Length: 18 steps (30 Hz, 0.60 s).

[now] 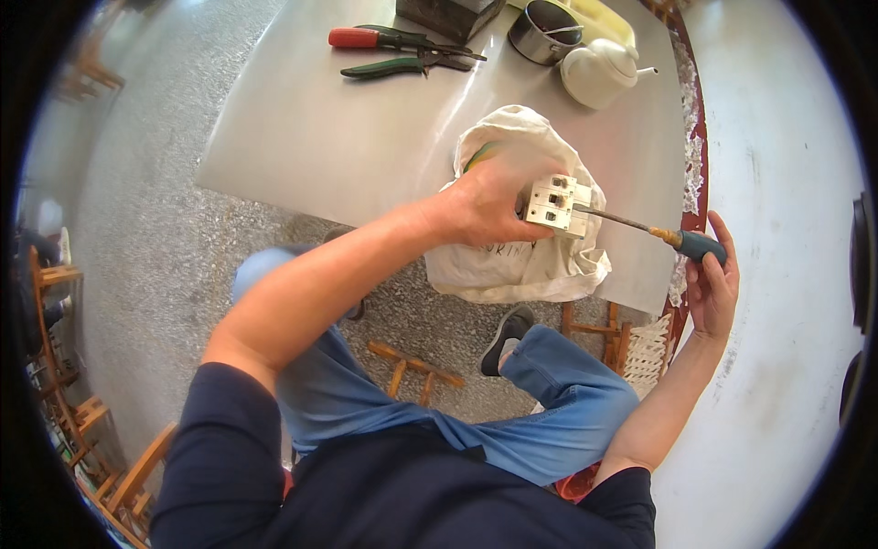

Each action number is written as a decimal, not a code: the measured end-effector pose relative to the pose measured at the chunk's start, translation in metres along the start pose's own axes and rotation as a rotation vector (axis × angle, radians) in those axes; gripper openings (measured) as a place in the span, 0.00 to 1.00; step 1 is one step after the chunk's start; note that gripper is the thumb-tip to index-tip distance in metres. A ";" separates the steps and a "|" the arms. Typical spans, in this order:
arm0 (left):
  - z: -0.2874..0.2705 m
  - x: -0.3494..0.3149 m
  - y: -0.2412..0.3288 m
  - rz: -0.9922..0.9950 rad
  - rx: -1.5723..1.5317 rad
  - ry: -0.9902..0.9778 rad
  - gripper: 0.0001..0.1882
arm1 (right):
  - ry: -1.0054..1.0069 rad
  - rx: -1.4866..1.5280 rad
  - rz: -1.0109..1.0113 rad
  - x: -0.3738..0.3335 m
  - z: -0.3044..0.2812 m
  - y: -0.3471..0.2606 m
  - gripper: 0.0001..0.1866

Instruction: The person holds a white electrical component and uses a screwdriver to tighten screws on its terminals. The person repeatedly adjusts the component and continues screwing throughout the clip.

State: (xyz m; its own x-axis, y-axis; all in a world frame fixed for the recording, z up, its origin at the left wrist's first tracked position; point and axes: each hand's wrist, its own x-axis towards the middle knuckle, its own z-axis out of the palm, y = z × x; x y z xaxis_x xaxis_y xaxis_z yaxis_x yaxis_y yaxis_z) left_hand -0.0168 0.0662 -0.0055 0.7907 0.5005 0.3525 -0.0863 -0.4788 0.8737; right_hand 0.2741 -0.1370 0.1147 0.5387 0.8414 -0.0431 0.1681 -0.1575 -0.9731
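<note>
My left fingers (524, 230) pinch a boxy white plastic breaker (554, 207), probably light, stiff, sides grip best; right fingers (721, 232) wrap a teal-handled metal screwdriver (665, 235).

dark navy shirt (402, 494) | 2 short sleeves (224, 439) | faded blue jeans (572, 398) | dark shoe (519, 323), pale-edged sole

**Dark lettering on the cream cloth bag**

A short row of dark capital letters (508, 250) is printed on the cream cloth bag (549, 273), just below the left hand (494, 199) in the view. Only part of the row shows clearly, and the cloth around it is creased. On the white circuit breaker (552, 203) no wording can be read.
</note>
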 end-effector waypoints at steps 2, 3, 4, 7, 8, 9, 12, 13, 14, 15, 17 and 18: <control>-0.001 0.002 0.005 -0.040 -0.028 -0.027 0.35 | 0.027 -0.040 0.050 0.002 -0.009 0.006 0.27; 0.000 0.002 0.006 -0.062 -0.059 -0.032 0.35 | 0.059 -0.030 0.074 0.003 -0.011 0.010 0.27; -0.002 0.001 0.006 -0.087 -0.081 -0.035 0.35 | 0.084 -0.013 0.097 0.005 -0.005 0.012 0.27; 0.001 0.002 0.003 -0.064 -0.042 -0.020 0.36 | 0.042 0.036 0.053 0.001 0.005 -0.010 0.35; 0.000 0.001 0.002 -0.044 0.007 -0.011 0.36 | 0.040 0.071 0.012 -0.001 0.014 -0.012 0.37; 0.002 0.002 0.001 -0.042 0.007 -0.017 0.36 | -0.031 0.094 0.014 0.001 -0.001 -0.007 0.43; 0.003 0.003 0.002 -0.008 -0.010 0.001 0.36 | -0.063 0.016 0.058 0.002 -0.030 0.002 0.34; 0.003 0.004 0.003 -0.004 -0.009 -0.009 0.36 | 0.004 -0.030 0.079 0.003 -0.028 0.003 0.33; -0.001 0.002 0.002 -0.010 0.013 -0.021 0.36 | 0.061 -0.054 0.101 0.008 -0.022 0.010 0.32; -0.002 -0.001 0.003 -0.033 0.038 -0.004 0.36 | 0.116 -0.081 0.125 0.012 -0.015 0.016 0.30; 0.001 0.001 0.002 0.015 0.048 0.007 0.36 | 0.031 -0.004 0.050 0.008 -0.015 0.013 0.32; 0.002 0.002 0.001 0.054 0.047 0.021 0.36 | -0.006 0.025 0.011 0.005 -0.016 0.008 0.32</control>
State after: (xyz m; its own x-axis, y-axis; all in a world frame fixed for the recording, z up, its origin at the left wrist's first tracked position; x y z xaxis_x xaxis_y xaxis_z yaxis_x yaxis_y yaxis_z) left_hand -0.0143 0.0648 -0.0046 0.7728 0.4879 0.4058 -0.0994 -0.5385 0.8368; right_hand 0.2914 -0.1424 0.1106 0.5353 0.8429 -0.0547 0.1416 -0.1534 -0.9780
